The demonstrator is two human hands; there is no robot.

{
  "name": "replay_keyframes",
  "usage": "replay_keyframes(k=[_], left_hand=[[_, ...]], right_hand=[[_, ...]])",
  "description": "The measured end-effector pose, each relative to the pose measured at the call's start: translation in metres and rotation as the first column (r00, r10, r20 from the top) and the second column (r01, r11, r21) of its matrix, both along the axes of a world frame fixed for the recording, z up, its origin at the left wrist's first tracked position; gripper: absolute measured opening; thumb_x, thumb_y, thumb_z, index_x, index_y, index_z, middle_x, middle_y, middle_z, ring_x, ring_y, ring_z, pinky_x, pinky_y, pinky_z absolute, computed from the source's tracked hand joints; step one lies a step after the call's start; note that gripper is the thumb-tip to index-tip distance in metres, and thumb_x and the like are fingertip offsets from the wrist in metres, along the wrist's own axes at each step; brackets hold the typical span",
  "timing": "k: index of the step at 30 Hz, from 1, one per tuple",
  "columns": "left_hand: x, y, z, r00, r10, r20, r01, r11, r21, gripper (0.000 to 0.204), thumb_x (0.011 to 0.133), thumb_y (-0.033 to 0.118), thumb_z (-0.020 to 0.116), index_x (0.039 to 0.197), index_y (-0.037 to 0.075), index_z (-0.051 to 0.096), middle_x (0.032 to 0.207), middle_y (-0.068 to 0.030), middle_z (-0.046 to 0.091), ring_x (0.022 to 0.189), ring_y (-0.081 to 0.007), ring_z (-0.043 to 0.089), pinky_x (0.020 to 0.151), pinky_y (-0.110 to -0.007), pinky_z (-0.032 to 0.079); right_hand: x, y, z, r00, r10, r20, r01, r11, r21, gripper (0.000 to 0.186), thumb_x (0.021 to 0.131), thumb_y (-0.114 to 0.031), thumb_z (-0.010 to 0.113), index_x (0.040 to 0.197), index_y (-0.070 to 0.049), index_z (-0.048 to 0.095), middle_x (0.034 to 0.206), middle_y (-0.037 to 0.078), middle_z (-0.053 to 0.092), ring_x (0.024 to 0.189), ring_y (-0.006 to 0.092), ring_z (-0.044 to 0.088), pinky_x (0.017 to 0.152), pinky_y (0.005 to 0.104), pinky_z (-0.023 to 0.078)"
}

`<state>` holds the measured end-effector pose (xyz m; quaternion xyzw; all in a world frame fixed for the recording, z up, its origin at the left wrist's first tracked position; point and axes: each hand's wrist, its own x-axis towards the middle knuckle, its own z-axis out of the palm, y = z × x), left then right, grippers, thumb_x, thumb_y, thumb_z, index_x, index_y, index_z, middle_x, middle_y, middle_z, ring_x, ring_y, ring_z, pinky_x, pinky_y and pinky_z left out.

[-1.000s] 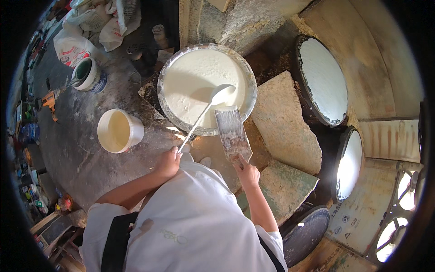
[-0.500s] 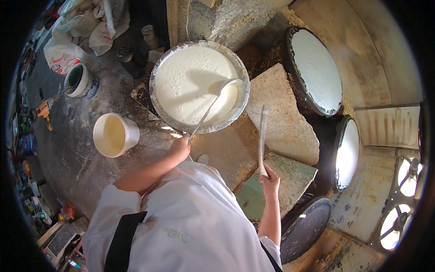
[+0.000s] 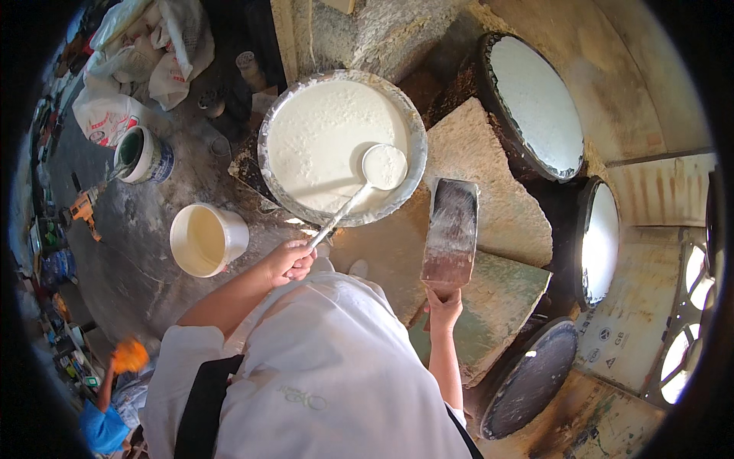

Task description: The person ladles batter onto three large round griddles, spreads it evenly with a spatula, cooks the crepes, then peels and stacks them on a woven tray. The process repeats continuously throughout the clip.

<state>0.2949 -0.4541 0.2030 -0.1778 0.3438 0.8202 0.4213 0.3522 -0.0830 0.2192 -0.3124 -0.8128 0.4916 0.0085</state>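
Observation:
My left hand is closed round the handle of a long ladle. The ladle's bowl is full of white batter-like liquid and sits at the right side of a large round basin filled with the same liquid. My right hand grips the lower end of a flat rectangular spreader board, dark at its far end and reddish-brown near my fingers. Its broad face is turned up, over a stone-like slab and a greenish board.
To my right stand two pale-topped round griddles and a dark round one. A white bucket, a smaller pail, an orange power drill and plastic bags lie left. A blue-clothed person is at lower left.
The ladle bowl has turned face up and now holds liquid. My right hand has rotated the board from edge-on to flat. A person has appeared at lower left.

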Motion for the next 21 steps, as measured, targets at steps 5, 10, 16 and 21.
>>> replay_keyframes(k=[5, 10, 16, 21], left_hand=[[0.0, -0.026, 0.02, 0.999, -0.029, 0.028, 0.029, 1.0, 0.008, 0.021, 0.094, 0.024, 0.046, 0.084, 0.006, 0.052, 0.053, 0.0042, 0.035, 0.035, -0.0058, 0.027, 0.035, -0.022, 0.023], [-0.008, -0.056, 0.051, 0.998, -0.06, 0.033, 0.063, 0.994, -0.084, 0.02, 0.093, 0.024, 0.048, 0.084, 0.007, 0.052, 0.053, 0.0038, 0.035, 0.035, -0.0061, 0.026, 0.036, -0.022, 0.022], [-0.035, -0.073, 0.105, 0.982, -0.183, 0.045, 0.188, 0.934, -0.304, 0.015, 0.091, 0.019, 0.048, 0.085, 0.005, 0.049, 0.053, 0.0028, 0.035, 0.036, -0.0065, 0.026, 0.036, -0.023, 0.022], [-0.056, -0.047, 0.157, 0.947, -0.321, 0.033, 0.304, 0.854, -0.422, 0.015, 0.09, 0.017, 0.046, 0.084, 0.004, 0.048, 0.051, 0.0024, 0.035, 0.034, -0.0068, 0.027, 0.035, -0.024, 0.021]], right_hand=[[0.006, -0.014, -0.012, 0.99, 0.02, 0.138, -0.029, 0.998, 0.063, 0.037, 0.068, -0.02, 0.075, 0.09, 0.0, 0.054, 0.067, 0.007, 0.061, 0.048, 0.0145, 0.058, 0.043, 0.0274, 0.047], [0.008, -0.033, -0.028, 0.962, 0.113, 0.247, -0.15, 0.979, 0.136, 0.04, 0.066, -0.027, 0.075, 0.087, -0.001, 0.053, 0.069, 0.012, 0.064, 0.057, 0.0256, 0.063, 0.053, 0.0353, 0.05], [-0.004, -0.054, -0.053, 0.882, 0.262, 0.392, -0.344, 0.926, 0.155, 0.048, 0.067, -0.04, 0.073, 0.091, -0.003, 0.053, 0.077, 0.017, 0.065, 0.075, 0.0347, 0.063, 0.069, 0.0423, 0.05], [-0.017, -0.062, -0.07, 0.917, 0.273, 0.29, -0.327, 0.932, 0.157, 0.048, 0.067, -0.038, 0.073, 0.097, -0.005, 0.055, 0.083, 0.016, 0.065, 0.077, 0.0319, 0.063, 0.069, 0.0407, 0.049]])
